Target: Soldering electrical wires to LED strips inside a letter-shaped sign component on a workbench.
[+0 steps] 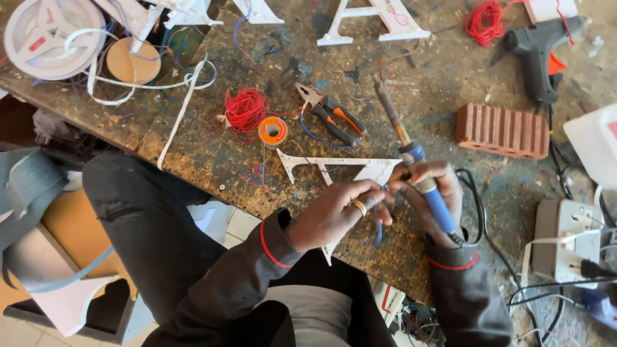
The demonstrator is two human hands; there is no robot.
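Over the white letter [360,168] lying on the bench [193,148], the left hand [337,212] pinches a blue wire [378,232], the right hand [427,196] grips the iron [411,154] tip-up, so the joint looks unsoldered, though fingers hide it.

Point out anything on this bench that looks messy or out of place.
Red wire lies in a loose tangle beside the solder spool, and white strip trails off the bench edge. The top is paint-stained. Nothing looks broken.
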